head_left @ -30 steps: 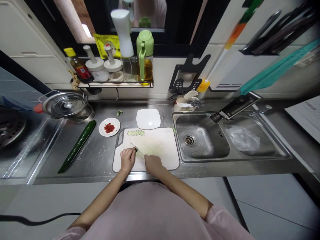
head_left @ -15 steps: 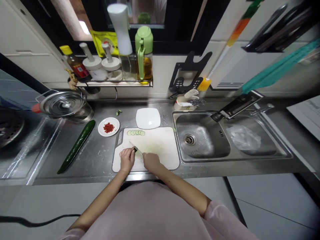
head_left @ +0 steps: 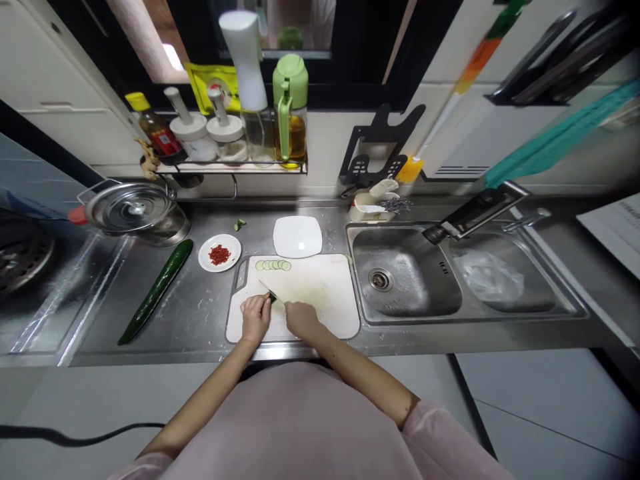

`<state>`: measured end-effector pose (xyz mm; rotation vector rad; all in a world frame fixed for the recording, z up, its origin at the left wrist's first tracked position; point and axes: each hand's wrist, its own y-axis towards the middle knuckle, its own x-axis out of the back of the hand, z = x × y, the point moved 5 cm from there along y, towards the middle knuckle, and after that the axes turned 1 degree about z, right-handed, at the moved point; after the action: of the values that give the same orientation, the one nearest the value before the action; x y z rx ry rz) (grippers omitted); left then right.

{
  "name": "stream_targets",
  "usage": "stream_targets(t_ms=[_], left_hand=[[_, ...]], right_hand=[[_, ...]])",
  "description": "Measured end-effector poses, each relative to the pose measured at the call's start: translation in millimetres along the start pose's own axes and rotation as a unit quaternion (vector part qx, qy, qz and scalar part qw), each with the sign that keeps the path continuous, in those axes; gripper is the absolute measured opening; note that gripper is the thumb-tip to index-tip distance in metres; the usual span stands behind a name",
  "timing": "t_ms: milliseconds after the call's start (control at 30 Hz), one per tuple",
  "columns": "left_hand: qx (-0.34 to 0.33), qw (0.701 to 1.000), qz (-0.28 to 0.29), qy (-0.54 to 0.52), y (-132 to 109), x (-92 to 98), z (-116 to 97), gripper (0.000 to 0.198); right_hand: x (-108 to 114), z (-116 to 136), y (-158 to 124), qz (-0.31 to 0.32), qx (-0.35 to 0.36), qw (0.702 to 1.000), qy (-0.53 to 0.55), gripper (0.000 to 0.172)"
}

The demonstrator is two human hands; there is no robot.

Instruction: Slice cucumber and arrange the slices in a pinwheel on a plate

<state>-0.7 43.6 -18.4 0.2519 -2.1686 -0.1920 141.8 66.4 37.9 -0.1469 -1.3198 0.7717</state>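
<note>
A white cutting board (head_left: pixel 320 320) lies on the steel counter before me. My left hand (head_left: pixel 256 317) is closed over a small dark green cucumber piece (head_left: pixel 273 297), mostly covered by the fingers. In my right hand (head_left: pixel 302 319) is a knife (head_left: pixel 271 291), its thin blade slanting up to the left against the cucumber piece. Thin cucumber slices (head_left: pixel 273 265) lie overlapping in a row near the board's top left. A whole cucumber (head_left: pixel 156 292) rests on the counter to the left.
Behind the board is a white square plate (head_left: pixel 297 237); a round plate (head_left: pixel 231 260) with chopped red bits (head_left: pixel 219 255) stands left of it. Cucumber ends (head_left: pixel 239 225) lie further back. A lidded steel pot (head_left: pixel 165 227) is at left, a double sink (head_left: pixel 410 313) at right.
The knife blade has tilted slightly at the cucumber piece. Both hands stay in nearly the same place, and the whole view has shifted a little.
</note>
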Motion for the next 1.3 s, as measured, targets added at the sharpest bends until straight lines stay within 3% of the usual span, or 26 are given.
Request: stream_targets(t_ms=[300,500,700,900,1000,1100,1300], left_hand=[[0.002,0.999,-0.029,-0.015,0,4.3,-4,0.021],[0.021,0.998,-0.048,-0.040,3,7.7,-4,0.021],[0.088,0.985,-0.108,-0.100,12,10.9,4,0.030],[0.149,0.969,-0.125,-0.154,23,11.5,2,0.032],[0.151,0.965,-0.121,-0.176,32,16.6,-9,0.033],[0.092,0.977,-0.106,-0.161,45,25.7,-32,0.032],[-0.029,0.997,0.049,-0.043,64,21.2,-87,0.024]], right_hand=[[3,-9,-7,-0.018,-0.008,1.000,-0.009,0.029],[16,-32,-24,-0.051,-0.046,0.997,-0.032,0.033],[36,-62,-40,-0.108,-0.123,0.984,-0.067,0.042],[41,-74,-50,-0.163,-0.136,0.974,-0.071,0.050],[42,-77,-55,-0.180,-0.135,0.972,-0.073,0.051],[42,-79,-60,-0.187,-0.126,0.971,-0.075,0.051],[34,-83,-64,-0.186,-0.100,0.973,-0.094,0.046]])
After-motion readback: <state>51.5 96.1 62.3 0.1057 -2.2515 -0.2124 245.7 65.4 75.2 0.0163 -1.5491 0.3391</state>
